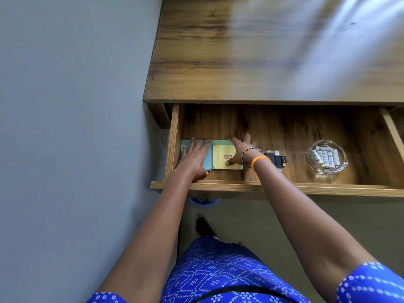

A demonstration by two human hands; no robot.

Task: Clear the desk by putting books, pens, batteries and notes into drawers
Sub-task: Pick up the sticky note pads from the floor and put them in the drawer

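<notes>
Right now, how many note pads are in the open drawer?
3: a blue pad under the left hand, a green pad beside it, and a yellow pad on the green one, under the right hand. Hands may hide more.

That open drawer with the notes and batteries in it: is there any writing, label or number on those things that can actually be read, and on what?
"ST" or "57", unclear which: red writing in a small red box on the yellow note under the right hand.
Batteries in the glass dish: dark print, too small and blurred to read.
Black gadgets: no readable marking.
Blue note under the left hand: no writing shows.
</notes>
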